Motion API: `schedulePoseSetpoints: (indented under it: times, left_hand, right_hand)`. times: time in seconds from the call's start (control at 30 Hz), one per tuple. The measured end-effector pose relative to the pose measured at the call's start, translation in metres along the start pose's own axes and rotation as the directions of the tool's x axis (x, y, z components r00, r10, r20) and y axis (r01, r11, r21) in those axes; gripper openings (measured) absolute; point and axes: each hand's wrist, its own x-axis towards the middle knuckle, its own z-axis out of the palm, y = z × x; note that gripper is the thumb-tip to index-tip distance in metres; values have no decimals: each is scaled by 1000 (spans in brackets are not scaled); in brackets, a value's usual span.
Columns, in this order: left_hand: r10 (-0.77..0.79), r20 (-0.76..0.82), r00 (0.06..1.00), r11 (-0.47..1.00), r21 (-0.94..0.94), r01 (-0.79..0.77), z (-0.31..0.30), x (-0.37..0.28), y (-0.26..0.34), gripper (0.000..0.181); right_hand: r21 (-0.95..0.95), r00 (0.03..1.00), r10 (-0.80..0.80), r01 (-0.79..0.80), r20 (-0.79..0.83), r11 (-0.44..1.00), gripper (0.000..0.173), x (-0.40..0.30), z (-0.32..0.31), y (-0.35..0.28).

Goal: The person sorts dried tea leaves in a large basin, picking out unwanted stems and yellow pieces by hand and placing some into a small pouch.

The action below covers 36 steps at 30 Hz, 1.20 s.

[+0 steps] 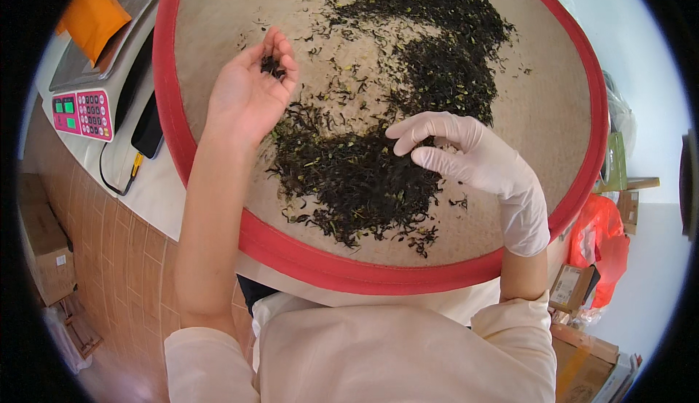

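Observation:
A large round tray [551, 102] with a red fabric rim holds heaps of dark dried leaves, apparently tea [360, 179], mixed with yellow-green bits. My bare left hand [259, 81] is turned palm up above the tray's left side, its fingers curled around a small clump of dark leaves [272, 67]. Over the right edge of the near heap is my right hand [458, 149], in a thin white glove. Its thumb and fingers are bent and apart, and I see nothing held between them. A second, larger heap [442, 70] curves along the far right of the tray.
Left of the tray stands a digital scale [82, 113] with an orange pouch [95, 18] on its platform. Beside it lie a black phone-like device [147, 130] and a cable [114, 189]. Cardboard boxes [584, 356] and a red plastic bag [598, 244] are at the right.

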Motion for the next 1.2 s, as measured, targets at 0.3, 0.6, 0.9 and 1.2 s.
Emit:
schedulePoseSetpoints:
  times: [0.3, 0.6, 0.9, 1.2]
  left_hand:
    - [-1, -10, 1000, 1000, 27, 2, -3, 2, 3, 22]
    - [-16, 28, 999, 999, 43, 15, -8, 5, 7, 22]
    - [-12, 21, 1000, 999, 39, 11, 0, 3, 5, 22]
    - [24, 19, 1000, 999, 27, -25, 1, -1, 7, 22]
  right_hand:
    - [-326, 993, -2, -36, -115, 945, 22, -3, -5, 34]
    - [-265, 958, 75, -151, -275, 952, 20, -6, -8, 27]
    - [-213, 838, 535, -544, -104, 811, 32, 1, 14, 37]
    - [473, 986, 156, -107, -64, 874, 28, 12, 26, 25]
